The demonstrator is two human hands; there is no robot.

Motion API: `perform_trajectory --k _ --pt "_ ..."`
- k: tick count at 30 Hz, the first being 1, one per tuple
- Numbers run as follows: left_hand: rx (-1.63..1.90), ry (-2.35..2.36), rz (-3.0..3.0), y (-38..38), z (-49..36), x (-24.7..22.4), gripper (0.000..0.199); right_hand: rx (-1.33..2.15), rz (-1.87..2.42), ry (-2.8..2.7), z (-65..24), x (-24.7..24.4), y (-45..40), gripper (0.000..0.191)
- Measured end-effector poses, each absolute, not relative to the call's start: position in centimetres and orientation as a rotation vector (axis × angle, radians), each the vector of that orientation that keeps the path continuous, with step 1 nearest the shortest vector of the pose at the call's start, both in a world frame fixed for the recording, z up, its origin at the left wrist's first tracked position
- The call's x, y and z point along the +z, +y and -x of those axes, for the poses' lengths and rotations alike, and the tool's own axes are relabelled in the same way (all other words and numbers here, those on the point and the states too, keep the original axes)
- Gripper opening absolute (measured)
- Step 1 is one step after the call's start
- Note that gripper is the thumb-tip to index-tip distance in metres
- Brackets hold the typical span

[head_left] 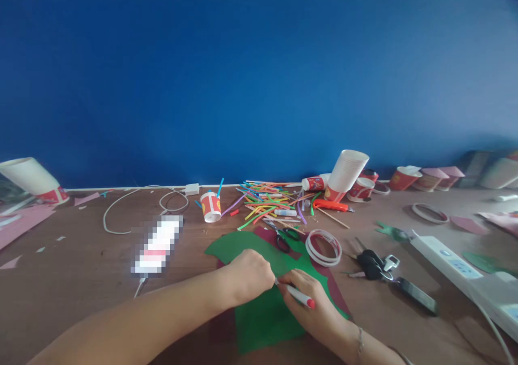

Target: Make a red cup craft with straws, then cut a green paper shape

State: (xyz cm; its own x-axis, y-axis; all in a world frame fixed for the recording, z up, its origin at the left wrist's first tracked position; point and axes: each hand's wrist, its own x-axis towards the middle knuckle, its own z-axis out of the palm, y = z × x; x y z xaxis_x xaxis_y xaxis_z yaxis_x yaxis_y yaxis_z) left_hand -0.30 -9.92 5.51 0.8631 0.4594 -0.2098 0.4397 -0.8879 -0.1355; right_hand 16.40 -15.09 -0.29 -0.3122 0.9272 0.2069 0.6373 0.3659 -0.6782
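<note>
Green paper (265, 322) lies on the brown table in front of me, over pieces of dark red paper (339, 296). My left hand (251, 276) rests on the green paper with its fingers curled closed; what they hold, if anything, is hidden. Just to its right, my right hand (309, 300) grips a white marker (298, 295) with a red end, its tip side pointing toward my left fingers. Behind the hands are a pair of scissors (282, 242) and rolls of white tape (324, 248) at the paper's far edge.
Coloured sticks (267, 203) are heaped at the back, near an orange cutter (331, 205) and stacked paper cups (347, 173). A small cup (211, 207) and a lit phone (157, 245) are at left. Keys (371, 265) and a power strip (447, 259) lie at right.
</note>
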Motion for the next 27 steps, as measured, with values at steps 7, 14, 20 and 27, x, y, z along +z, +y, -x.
perform_trajectory --k 7,14,20,27 --pt "0.327 -0.617 2.977 -9.1 0.2 5.6 0.009 0.490 1.241 -2.208 -15.9 0.0 -16.4 0.014" --pt "0.364 -0.438 2.985 -8.1 0.0 6.1 0.013 0.215 0.979 -2.652 -12.9 1.5 -17.9 0.014" --pt "0.377 -0.400 2.993 -7.5 -0.1 6.6 0.012 -0.024 1.074 -2.796 -9.5 0.8 -17.4 0.012" --pt "0.403 -0.364 3.017 -6.8 -0.3 6.4 0.012 0.027 1.404 -2.832 -7.4 1.4 -16.7 0.017"
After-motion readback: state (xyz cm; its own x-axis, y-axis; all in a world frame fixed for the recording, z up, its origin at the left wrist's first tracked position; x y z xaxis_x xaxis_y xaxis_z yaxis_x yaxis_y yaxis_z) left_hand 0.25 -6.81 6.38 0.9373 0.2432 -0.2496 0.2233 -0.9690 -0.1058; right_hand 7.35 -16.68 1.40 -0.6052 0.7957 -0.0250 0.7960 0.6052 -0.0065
